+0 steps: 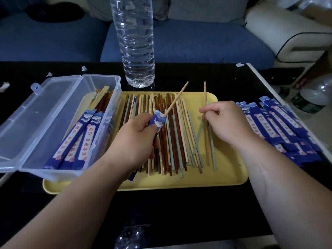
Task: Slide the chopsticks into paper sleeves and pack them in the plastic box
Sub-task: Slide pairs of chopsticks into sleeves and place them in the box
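Standing at the left, a clear rectangular plastic box [100,81], lid open, overlaps a yellow plastic tray [230,169] and holds paper-sleeved chopsticks [79,139]. The left hand [136,139] grips a blue printed paper sleeve [157,121], from which a pale wooden chopstick [177,98] projects far-right. Loose mixed-colour chopsticks [172,137] lie on the tray. The right hand [228,121] pinches a tan wooden chopstick [205,92]. A pile of blue paper sleeves [280,123] lies on the dark table, right of the tray.

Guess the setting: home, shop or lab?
Most likely a home living room. A blue sofa stands right behind a low black table, a big water bottle stands on the table, and the work is laid out on a yellow tray rather than at a workbench.
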